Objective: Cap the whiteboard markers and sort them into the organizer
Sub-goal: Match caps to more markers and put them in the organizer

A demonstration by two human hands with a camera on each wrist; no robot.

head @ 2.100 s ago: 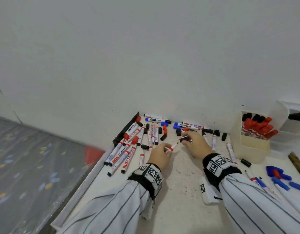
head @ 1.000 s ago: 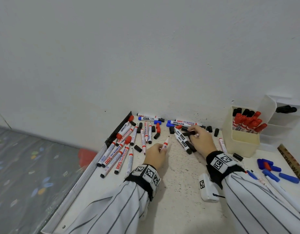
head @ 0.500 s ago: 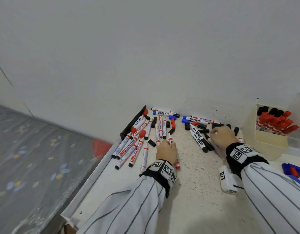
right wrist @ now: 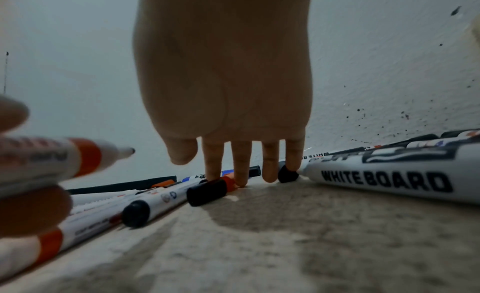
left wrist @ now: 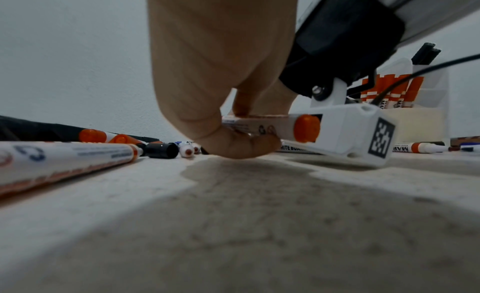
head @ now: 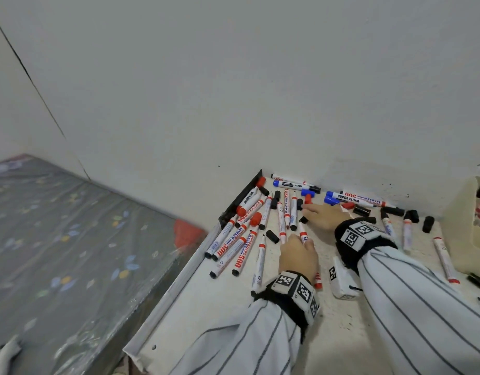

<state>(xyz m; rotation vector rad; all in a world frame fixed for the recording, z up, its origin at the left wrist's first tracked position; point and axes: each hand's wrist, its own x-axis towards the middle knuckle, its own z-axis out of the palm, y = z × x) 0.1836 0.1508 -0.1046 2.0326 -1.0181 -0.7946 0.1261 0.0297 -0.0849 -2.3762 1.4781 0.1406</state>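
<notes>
On table (head: pixel 341 334), two hands: left hand (head: pixel 297 257), right hand (head: pixel 324 216).

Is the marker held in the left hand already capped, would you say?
No, the marker in the left hand shows its bare tip.

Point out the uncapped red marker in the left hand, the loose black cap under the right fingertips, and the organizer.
uncapped red marker (head: pixel 303 235): head view, red collar below its tip.
loose black cap (right wrist: pixel 206 192): right wrist view, middle of its side.
organizer (head: pixel 460 226): head view, bare cream front wall.
</notes>
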